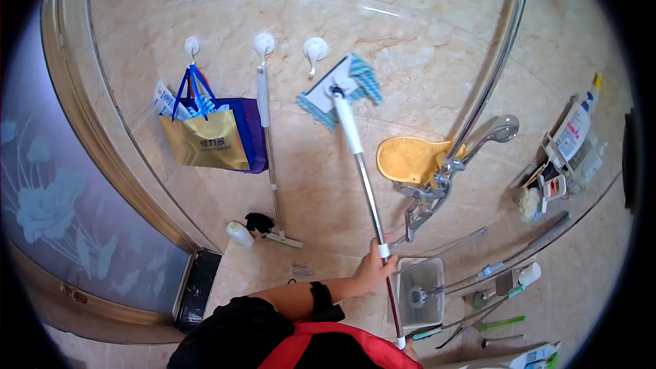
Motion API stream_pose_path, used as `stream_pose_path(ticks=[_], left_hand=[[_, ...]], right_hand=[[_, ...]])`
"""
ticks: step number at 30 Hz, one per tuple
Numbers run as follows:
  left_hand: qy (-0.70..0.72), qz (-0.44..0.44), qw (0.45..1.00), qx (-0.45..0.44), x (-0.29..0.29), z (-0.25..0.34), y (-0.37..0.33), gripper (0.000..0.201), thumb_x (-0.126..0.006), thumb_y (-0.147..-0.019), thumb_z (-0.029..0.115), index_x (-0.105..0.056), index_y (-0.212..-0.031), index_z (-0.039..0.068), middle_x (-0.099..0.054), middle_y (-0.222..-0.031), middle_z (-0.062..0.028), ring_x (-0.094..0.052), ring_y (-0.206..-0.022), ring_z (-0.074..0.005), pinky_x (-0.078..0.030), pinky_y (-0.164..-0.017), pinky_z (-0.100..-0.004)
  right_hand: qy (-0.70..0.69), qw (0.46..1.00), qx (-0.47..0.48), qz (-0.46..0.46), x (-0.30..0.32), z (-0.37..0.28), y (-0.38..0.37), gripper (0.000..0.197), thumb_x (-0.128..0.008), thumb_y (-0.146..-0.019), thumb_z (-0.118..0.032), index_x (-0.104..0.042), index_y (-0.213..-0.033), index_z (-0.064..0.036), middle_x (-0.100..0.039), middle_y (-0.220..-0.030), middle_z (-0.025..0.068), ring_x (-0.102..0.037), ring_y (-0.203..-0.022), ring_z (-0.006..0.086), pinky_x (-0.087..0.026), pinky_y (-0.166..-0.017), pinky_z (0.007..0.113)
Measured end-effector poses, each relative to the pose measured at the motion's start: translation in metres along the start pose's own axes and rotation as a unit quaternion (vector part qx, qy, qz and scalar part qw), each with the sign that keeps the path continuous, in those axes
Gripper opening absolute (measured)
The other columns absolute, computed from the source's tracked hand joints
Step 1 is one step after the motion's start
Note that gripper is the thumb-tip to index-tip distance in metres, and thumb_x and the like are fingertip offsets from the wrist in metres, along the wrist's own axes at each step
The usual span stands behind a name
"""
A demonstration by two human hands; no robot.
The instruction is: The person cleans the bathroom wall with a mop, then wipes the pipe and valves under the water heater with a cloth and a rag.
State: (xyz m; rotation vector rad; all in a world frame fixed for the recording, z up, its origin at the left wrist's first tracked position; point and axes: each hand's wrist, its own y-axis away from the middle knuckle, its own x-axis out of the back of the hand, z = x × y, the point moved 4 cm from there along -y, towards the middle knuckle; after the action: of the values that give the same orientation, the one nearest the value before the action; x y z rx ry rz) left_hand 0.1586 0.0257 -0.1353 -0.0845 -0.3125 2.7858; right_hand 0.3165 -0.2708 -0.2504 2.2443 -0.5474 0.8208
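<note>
- The flat mop [370, 198] is raised toward the marbled wall [444, 34], its white plate just below the right-hand hook [316, 49]; whether it presses on the wall cannot be told.
- A blue-and-white checked cloth [370, 82] sticks out past both ends of the plate, so fitting it looks done, though loosely.
- The left hand [372, 273] is wrapped around the middle of the pole; the right hand [410, 349] is at its lower end, mostly cut off, so its grip cannot be told.
- Wiping seems under way; no clear mark separates treated wall from untreated, so what is left cannot be judged.
- Around the mop, a gold bag [205, 143] and a long-handled squeegee [264, 96] hang to the left; a yellow mat [406, 159] and a shower fitting [447, 167] stand to the right, apparently untouched.
</note>
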Motion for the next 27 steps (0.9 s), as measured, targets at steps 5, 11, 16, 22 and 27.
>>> stream_pose_path(ticks=[5, 11, 16, 22, 27], left_hand=[[0.061, 0.024, 0.998, 0.003, 0.03, 0.001, 0.007, 0.051, -0.051, -0.087, 0.004, -0.022, -0.129, 0.007, -0.051, -0.079, -0.0057, -0.058, -0.063, -0.0161, -0.049, -0.057, -0.0311], [0.042, 0.04, 0.998, 0.024, 0.005, 0.003, 0.008, 0.052, -0.052, -0.088, 0.008, -0.022, -0.129, 0.008, -0.054, -0.08, -0.0071, -0.059, -0.062, -0.0174, -0.049, -0.056, -0.0326], [-0.016, -0.061, 0.997, 0.034, -0.055, -0.009, 0.02, 0.053, -0.057, -0.087, 0.015, -0.025, -0.129, 0.007, -0.057, -0.076, -0.0092, -0.062, -0.064, -0.0228, -0.049, -0.058, -0.0367], [-0.048, -0.143, 0.988, 0.041, -0.093, 0.023, 0.005, 0.054, -0.057, -0.087, 0.016, -0.024, -0.13, 0.006, -0.059, -0.076, -0.0106, -0.062, -0.065, -0.0214, -0.049, -0.057, -0.0356], [0.018, -0.117, 0.993, -0.028, -0.097, 0.063, -0.017, 0.05, -0.055, -0.087, 0.009, -0.029, -0.129, 0.005, -0.054, -0.075, -0.0062, -0.059, -0.062, -0.0159, -0.049, -0.056, -0.0303]], right_hand=[[0.168, 0.98, 0.073, 0.079, -0.001, -0.046, 0.006, 0.041, -0.057, -0.083, -0.044, -0.049, -0.104, -0.0093, -0.062, -0.082, 0.02, -0.061, -0.078, 0.0359, -0.046, -0.064, 0.044], [0.161, 0.975, 0.089, 0.122, 0.016, -0.02, 0.008, 0.041, -0.061, -0.08, -0.041, -0.047, -0.096, -0.006, -0.061, -0.073, 0.0232, -0.061, -0.071, 0.0423, -0.046, -0.06, 0.05], [0.107, 0.993, 0.029, 0.05, 0.01, 0.03, 0.044, 0.041, -0.046, -0.091, -0.041, -0.052, -0.113, -0.0071, -0.06, -0.081, 0.0291, -0.059, -0.078, 0.045, -0.044, -0.065, 0.051], [0.08, 0.993, 0.008, 0.09, 0.013, 0.03, 0.051, 0.042, -0.045, -0.09, -0.043, -0.051, -0.114, -0.0083, -0.06, -0.08, 0.03, -0.059, -0.077, 0.046, -0.043, -0.064, 0.053], [0.042, 0.974, 0.097, 0.201, 0.022, 0.001, 0.032, 0.033, -0.061, -0.082, -0.032, -0.047, -0.092, -0.0039, -0.06, -0.068, 0.0222, -0.06, -0.068, 0.0427, -0.046, -0.058, 0.05]])
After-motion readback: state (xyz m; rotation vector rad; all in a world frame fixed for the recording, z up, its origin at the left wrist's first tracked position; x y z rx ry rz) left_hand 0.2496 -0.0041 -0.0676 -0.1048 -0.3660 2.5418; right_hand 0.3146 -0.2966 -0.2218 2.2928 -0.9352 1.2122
